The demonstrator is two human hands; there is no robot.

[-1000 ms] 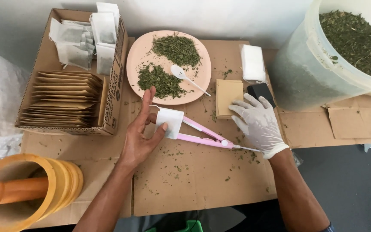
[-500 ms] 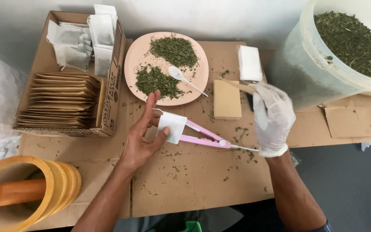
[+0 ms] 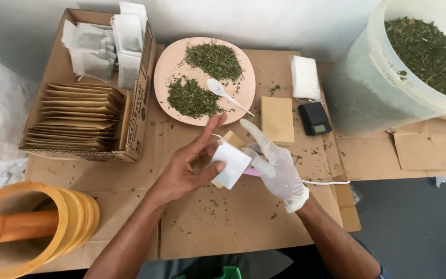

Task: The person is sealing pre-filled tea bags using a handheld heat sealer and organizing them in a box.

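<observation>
My bare left hand (image 3: 187, 165) holds a small white tea bag (image 3: 231, 164) between thumb and fingers, above the cardboard-covered table (image 3: 223, 222). My right hand (image 3: 277, 165), in a white glove, touches the same bag from the right and holds a small tan paper envelope (image 3: 232, 139) behind it. A pink sealing tool (image 3: 251, 172) lies under the hands, mostly hidden, with its white cable (image 3: 326, 182) trailing right. Just beyond sits a pink plate (image 3: 174, 64) with two heaps of dried green herb and a white plastic spoon (image 3: 225, 94).
A cardboard box (image 3: 47, 67) at the left holds tan envelopes and white filled bags. A stack of tan envelopes (image 3: 277, 119), a white pack (image 3: 305, 77) and a small black scale (image 3: 315, 119) lie right of the plate. A large herb bucket (image 3: 383, 98) stands far right; a wooden mortar and pestle (image 3: 32, 227) near left.
My right hand came back from the stack of envelopes with one and met the left hand. The left hand lifted the white bag off the pink tool and turned it.
</observation>
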